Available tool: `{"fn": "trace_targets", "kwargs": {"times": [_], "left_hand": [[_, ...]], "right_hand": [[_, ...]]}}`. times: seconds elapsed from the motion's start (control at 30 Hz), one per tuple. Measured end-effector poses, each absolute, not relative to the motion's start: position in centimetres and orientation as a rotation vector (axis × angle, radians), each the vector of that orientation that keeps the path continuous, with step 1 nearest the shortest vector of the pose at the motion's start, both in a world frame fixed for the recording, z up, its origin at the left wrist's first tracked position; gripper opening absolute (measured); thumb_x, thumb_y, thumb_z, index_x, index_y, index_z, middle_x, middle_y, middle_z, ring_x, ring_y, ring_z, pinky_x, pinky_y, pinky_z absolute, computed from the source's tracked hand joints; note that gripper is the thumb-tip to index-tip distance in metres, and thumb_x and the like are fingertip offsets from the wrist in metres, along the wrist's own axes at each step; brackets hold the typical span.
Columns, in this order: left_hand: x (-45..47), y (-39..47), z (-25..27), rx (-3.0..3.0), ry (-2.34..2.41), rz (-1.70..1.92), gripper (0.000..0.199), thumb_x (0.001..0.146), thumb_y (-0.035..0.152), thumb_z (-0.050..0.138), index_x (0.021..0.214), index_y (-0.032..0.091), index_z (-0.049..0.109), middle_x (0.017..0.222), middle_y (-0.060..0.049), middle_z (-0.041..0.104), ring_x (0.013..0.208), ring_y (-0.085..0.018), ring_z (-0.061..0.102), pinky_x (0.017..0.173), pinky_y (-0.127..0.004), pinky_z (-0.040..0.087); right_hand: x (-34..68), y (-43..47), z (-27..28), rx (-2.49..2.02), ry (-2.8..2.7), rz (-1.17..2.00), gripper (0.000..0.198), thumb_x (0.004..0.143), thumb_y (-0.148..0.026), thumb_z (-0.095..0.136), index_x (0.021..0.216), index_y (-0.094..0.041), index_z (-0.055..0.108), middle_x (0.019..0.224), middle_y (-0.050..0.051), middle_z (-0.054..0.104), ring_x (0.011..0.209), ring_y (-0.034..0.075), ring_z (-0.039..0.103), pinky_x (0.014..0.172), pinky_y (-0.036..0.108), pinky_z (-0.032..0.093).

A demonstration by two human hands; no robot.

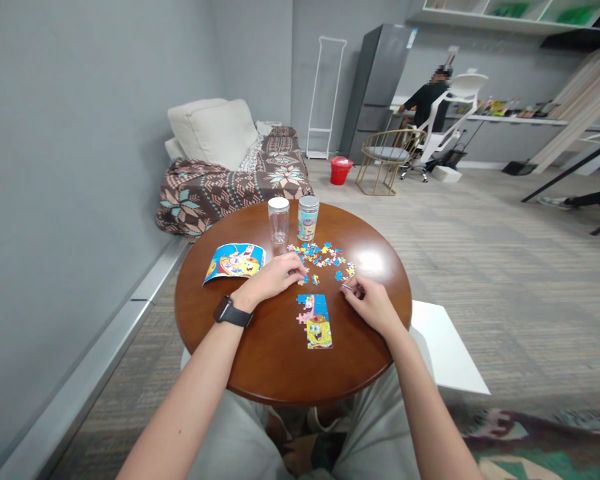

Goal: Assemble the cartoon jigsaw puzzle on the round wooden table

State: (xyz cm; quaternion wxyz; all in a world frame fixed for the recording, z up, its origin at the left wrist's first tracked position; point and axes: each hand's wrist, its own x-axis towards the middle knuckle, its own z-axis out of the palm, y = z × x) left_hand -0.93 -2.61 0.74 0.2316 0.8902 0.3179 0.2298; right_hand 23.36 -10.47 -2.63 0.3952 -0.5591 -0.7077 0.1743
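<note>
A partly joined jigsaw puzzle point(319, 330) with a yellow cartoon face lies flat on the round brown table point(275, 353). Beyond it spread many loose puzzle pieces point(325, 253) in blue, yellow and pink. My left hand point(277, 273), with a black watch on its wrist, has its fingers curled together over a puzzle piece point(303, 280) left of a small loose piece point(315, 279). On the right of the joined part, my right hand point(370, 300) pinches a thin piece point(347, 287), seen nearly edge-on. A curled picture sheet point(235, 261) rests left of my left hand.
At the table's far side stand a clear jar point(279, 223) with a white lid and a printed jar point(308, 220). Behind are a covered sofa point(230, 180), a red bin point(340, 171) and a gold-framed chair point(387, 157). A person point(425, 103) stands near the counter.
</note>
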Motion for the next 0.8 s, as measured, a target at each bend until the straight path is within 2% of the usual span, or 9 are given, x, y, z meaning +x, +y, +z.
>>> {"fn": "trace_targets", "kwargs": {"times": [0.13, 0.33, 0.57, 0.8], "left_hand": [[-0.99, -2.42, 0.47, 2.450, 0.899, 0.673, 0.012, 0.085, 0.011, 0.050, 0.085, 0.017, 0.061, 0.092, -0.003, 0.062, 0.087, -0.016, 0.059, 0.083, -0.031, 0.049], [-1.05, -2.46, 0.32, 2.495, 0.903, 0.642, 0.026, 0.077, 0.000, 0.043, 0.085, 0.017, 0.060, 0.092, -0.003, 0.064, 0.086, -0.016, 0.061, 0.082, -0.030, 0.049], [-1.07, -2.69, 0.45, 2.411, 0.949, 0.610, 0.027, 0.076, 0.000, 0.044, 0.090, 0.018, 0.060, 0.085, -0.001, 0.067, 0.080, -0.014, 0.063, 0.077, -0.026, 0.049], [-1.13, -2.67, 0.27, 2.394, 0.943, 0.662, 0.025, 0.074, 0.000, 0.045, 0.086, 0.018, 0.057, 0.082, -0.001, 0.065, 0.075, -0.013, 0.061, 0.072, -0.025, 0.049]], "right_hand": [[23.40, -10.36, -2.83, -1.431, -1.773, 0.440, 0.010, 0.082, -0.029, 0.055, 0.074, -0.021, 0.056, 0.059, -0.002, 0.057, 0.052, 0.013, 0.052, 0.053, 0.024, 0.044], [23.37, -10.26, -3.03, -1.420, -1.777, 0.430, 0.011, 0.082, -0.031, 0.057, 0.078, -0.021, 0.059, 0.061, -0.001, 0.057, 0.053, 0.014, 0.052, 0.054, 0.025, 0.046], [23.56, -10.20, -3.19, -1.404, -1.777, 0.432, 0.017, 0.083, -0.029, 0.053, 0.095, -0.020, 0.061, 0.067, 0.000, 0.059, 0.056, 0.014, 0.053, 0.057, 0.027, 0.048], [23.58, -10.08, -3.37, -1.401, -1.795, 0.421, 0.020, 0.081, -0.028, 0.053, 0.096, -0.019, 0.063, 0.065, 0.000, 0.056, 0.055, 0.014, 0.051, 0.056, 0.027, 0.047]]}}
